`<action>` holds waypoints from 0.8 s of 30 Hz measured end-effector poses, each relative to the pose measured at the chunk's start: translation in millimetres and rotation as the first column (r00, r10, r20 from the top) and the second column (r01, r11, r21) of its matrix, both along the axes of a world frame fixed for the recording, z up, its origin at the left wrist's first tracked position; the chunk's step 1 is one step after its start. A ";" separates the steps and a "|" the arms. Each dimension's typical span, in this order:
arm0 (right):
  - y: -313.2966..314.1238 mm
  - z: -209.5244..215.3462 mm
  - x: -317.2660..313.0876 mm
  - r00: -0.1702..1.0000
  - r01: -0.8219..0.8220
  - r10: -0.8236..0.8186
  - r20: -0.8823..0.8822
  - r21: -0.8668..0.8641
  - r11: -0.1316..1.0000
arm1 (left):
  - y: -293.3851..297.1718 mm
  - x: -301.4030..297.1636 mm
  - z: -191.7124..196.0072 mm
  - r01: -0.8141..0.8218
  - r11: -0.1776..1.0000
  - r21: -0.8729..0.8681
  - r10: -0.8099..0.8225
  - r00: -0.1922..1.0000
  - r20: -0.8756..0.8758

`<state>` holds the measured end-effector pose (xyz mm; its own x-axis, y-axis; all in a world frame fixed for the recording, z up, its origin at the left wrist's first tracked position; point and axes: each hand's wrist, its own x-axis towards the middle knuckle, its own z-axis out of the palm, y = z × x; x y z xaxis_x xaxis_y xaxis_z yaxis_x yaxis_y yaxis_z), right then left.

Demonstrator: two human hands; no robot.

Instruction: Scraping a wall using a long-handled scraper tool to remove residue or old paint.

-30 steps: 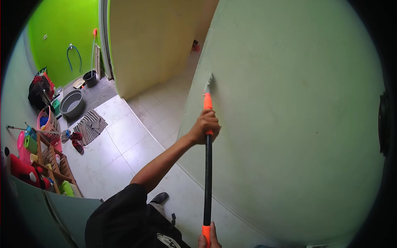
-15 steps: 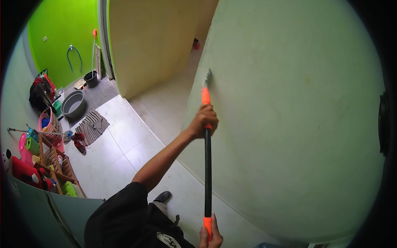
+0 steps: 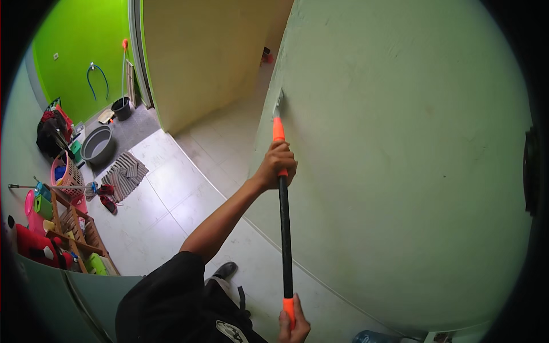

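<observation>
A long black pole (image 3: 285,240) with orange grips runs up along the pale green wall (image 3: 400,171). Its small grey tool head (image 3: 278,103) presses on the wall near the wall's corner. My left hand (image 3: 277,166) is closed round the pole just below the upper orange grip, arm stretched out. My right hand (image 3: 294,324) clasps the lower orange grip at the bottom edge of the picture, and only part of this hand shows.
White tiled floor (image 3: 171,194) lies below, with a striped mat (image 3: 124,173), a grey basin (image 3: 97,143), a black bucket (image 3: 121,107) and a pink basket (image 3: 68,177) at the left. A wooden rack (image 3: 74,228) with clutter stands by the left wall. A cream wall (image 3: 200,51) lies ahead.
The pole and its tool head have slid a little farther up the wall. My left hand went with it, and my right hand has come up slightly into view.
</observation>
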<state>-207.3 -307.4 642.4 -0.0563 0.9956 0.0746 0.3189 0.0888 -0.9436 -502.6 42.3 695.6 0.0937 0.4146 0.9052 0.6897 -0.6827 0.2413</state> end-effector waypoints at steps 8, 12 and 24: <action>1.0 3.1 -16.9 0.995 0.003 0.000 -0.104 0.027 1.000 | -0.7 -12.7 4.6 -0.002 0.999 0.048 0.005 0.998 -0.064; 4.7 2.0 -7.0 0.989 -0.062 0.063 -0.132 0.010 0.998 | 1.9 -8.6 4.9 0.087 0.994 0.061 -0.079 0.990 -0.113; 21.8 2.9 -3.2 0.994 -0.097 0.098 -0.045 0.018 0.995 | 7.4 -9.8 17.1 -0.045 0.997 0.062 0.049 0.997 -0.063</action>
